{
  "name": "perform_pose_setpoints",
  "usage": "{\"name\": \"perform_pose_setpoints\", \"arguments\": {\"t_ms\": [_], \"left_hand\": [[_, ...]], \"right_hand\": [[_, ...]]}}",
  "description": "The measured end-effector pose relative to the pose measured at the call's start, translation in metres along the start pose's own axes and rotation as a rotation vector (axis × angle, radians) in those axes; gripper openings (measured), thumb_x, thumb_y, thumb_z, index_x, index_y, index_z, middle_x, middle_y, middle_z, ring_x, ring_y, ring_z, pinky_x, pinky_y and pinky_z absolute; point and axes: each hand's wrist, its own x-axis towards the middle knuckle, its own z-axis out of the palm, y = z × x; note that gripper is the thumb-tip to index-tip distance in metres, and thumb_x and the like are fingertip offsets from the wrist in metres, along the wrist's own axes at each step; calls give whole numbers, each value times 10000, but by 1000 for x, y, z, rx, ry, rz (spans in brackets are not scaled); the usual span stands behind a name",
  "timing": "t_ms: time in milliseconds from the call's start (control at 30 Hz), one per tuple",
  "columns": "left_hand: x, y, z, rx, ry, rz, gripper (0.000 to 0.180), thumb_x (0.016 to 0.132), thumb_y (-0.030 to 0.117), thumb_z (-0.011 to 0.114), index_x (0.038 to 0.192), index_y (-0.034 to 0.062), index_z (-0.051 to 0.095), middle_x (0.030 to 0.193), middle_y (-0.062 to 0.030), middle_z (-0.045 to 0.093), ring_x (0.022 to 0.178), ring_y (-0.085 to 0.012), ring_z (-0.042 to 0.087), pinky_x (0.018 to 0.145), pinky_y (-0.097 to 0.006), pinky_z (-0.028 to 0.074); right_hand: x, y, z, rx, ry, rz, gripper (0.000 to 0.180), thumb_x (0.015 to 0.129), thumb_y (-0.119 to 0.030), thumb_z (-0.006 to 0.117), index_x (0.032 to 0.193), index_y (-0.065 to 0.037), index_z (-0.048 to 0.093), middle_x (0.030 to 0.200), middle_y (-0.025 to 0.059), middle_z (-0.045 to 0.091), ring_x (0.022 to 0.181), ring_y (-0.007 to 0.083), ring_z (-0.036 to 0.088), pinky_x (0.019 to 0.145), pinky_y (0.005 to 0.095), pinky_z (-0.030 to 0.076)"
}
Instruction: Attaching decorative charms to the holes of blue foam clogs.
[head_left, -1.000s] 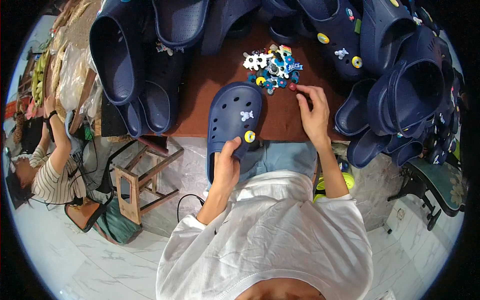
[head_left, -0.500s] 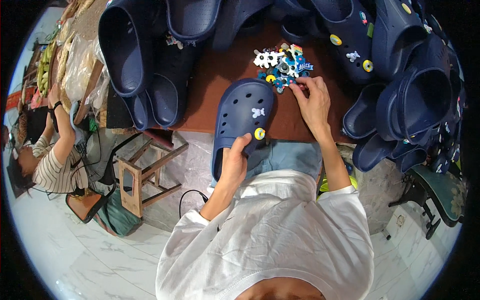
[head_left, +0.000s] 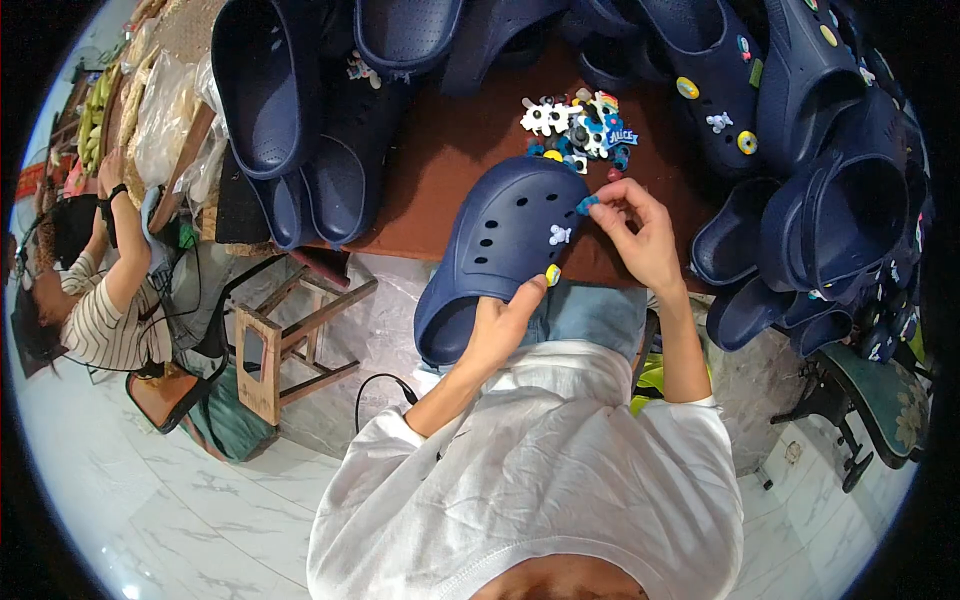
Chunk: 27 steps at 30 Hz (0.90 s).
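We see a brown worktop (head_left: pixel 440 150) ringed with heaps of navy clogs (head_left: pixel 300 110), stacked along its far edge and piled thickly at its right end. Off its left end a person in a striped top (head_left: pixel 95 310) sits low, and below its near edge stands a small wooden stool (head_left: pixel 275 345).

At the worktop's near edge lies the clog in hand, a navy clog (head_left: pixel 500 245) with its upper facing us. Its long axis runs on a slant: the rounded toe points away and to the right, toward the middle of the worktop, while the open heel hangs off the near edge, down and to the left.

Our left hand (head_left: pixel 500 320) has its grip closed around the clog's near side, thumb on the upper beside a yellow charm (head_left: pixel 552 273); a white charm (head_left: pixel 559 235) sits just beyond it. Our right hand (head_left: pixel 640 235) hovers at the toe, fingertips pinched shut on a small blue charm (head_left: pixel 586 204). Just past the toe, a pile of loose charms (head_left: pixel 580 125) lies on the worktop.
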Motion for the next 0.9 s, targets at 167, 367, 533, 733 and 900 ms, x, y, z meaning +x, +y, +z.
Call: {"name": "perform_pose_setpoints", "arguments": {"t_ms": [167,367,533,733,900], "left_hand": [[0,-8,2,98,-69,35,342,913,110,612,1210,-54,571,1165,-100,600,1036,-173,566,907,-328,458],[-1,-26,2,205,-71,158,340,880,112,633,1170,-60,582,1097,-141,619,1002,-205,589,879,-347,472],[-3,-25,3,308,-109,144,326,865,121,641,1140,-47,592,1056,-164,623,959,-241,601,843,-376,483],[-9,-23,6,410,-81,267,280,857,112,635,1089,-40,596,980,-175,619,873,-290,606,778,-407,487],[-13,-20,9,519,-81,323,288,845,125,651,1074,-40,593,966,-164,617,861,-290,607,750,-415,486]], "right_hand": [[0,-20,3,-34,-124,21,114,850,-97,730,896,-24,655,794,-14,592,667,46,499,610,222,413],[0,-21,0,-22,-95,29,139,829,-103,750,900,-27,658,817,-7,605,703,51,530,638,219,428],[0,-18,-5,-17,-104,76,242,804,-119,767,1002,-40,652,899,8,630,820,91,588,731,250,453],[2,-13,-14,17,-194,-9,437,813,-109,744,1223,-72,599,1187,56,585,1076,168,579,901,338,466],[1,-7,-20,232,-337,122,560,853,-95,710,1376,-99,508,1354,62,498,1229,192,510,1028,378,419]]}}
